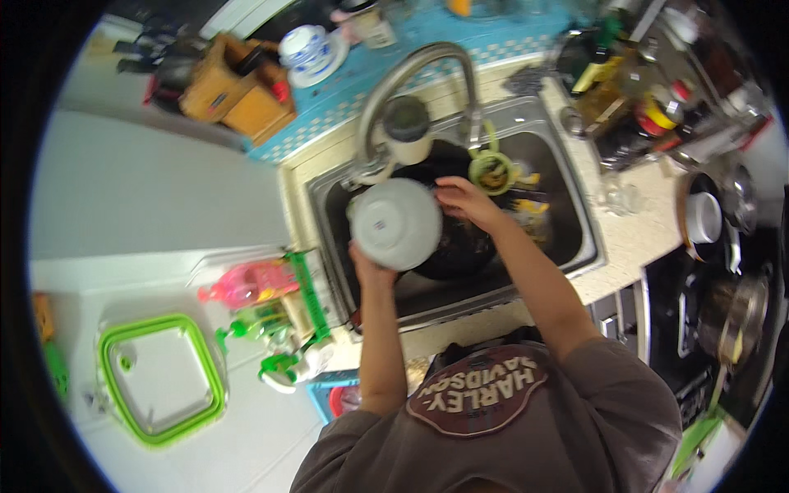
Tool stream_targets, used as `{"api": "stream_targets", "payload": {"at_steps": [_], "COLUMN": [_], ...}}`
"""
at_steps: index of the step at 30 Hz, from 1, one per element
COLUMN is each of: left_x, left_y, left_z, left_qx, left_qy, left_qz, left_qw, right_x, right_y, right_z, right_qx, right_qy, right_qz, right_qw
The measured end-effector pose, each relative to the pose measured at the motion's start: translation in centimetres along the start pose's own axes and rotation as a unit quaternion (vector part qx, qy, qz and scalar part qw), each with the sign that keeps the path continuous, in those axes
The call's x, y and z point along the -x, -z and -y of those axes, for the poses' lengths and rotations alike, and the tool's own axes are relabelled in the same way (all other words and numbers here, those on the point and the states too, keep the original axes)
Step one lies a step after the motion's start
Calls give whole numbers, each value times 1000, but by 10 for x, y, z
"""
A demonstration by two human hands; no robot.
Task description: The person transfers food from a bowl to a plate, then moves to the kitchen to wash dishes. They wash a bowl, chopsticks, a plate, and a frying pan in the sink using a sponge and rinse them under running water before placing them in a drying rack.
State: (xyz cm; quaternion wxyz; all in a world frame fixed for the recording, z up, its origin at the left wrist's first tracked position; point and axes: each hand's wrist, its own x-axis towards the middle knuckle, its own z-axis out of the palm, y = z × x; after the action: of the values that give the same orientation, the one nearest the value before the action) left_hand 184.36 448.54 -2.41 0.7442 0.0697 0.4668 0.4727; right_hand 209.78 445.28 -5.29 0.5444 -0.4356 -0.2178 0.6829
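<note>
My left hand (372, 266) grips the lower left rim of a white bowl (397, 224), whose underside faces the camera. At the bowl's right edge, my right hand (461, 200) has its fingers apart; whether the fingertips touch the bowl cannot be told. Both hands are over a stainless steel sink (558, 179). A dark round pan (456, 252) lies in the sink below the bowl. The curved metal faucet (425, 52) arches above. Right of my right hand, a light green strainer (491, 173) holds food scraps.
A knife block (237, 98) and a blue-and-white bowl (305, 49) stand behind the sink. Soap bottles (246, 286) and a green-rimmed container (161, 379) are at the left. Condiment bottles (656, 117) crowd the right corner, near a stove (666, 314) with pots.
</note>
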Motion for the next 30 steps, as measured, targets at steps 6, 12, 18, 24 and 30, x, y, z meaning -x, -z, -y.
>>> {"api": "stream_targets", "payload": {"at_steps": [6, 12, 18, 24, 30], "left_x": [33, 73, 74, 53, 64], "left_y": [25, 46, 52, 48, 6], "left_z": [-26, -28, -13, 6, 2], "left_qx": [-16, 12, 34, 4, -458], "left_qy": [39, 33, 113, 121, -295], "left_qz": [35, 44, 77, 45, -98], "left_qw": [998, 998, 990, 992, 833], "right_x": [-47, -52, 9, 76, 121], "right_y": [33, 29, 10, -2, -59], "right_z": [51, 85, 46, 25, 50], "right_qx": [170, 128, 374, 472, 255], "right_qy": [168, 43, 147, 52, -76], "right_qz": [-155, -189, -160, -240, -129], "right_qw": [959, 973, 901, 846, 955]}}
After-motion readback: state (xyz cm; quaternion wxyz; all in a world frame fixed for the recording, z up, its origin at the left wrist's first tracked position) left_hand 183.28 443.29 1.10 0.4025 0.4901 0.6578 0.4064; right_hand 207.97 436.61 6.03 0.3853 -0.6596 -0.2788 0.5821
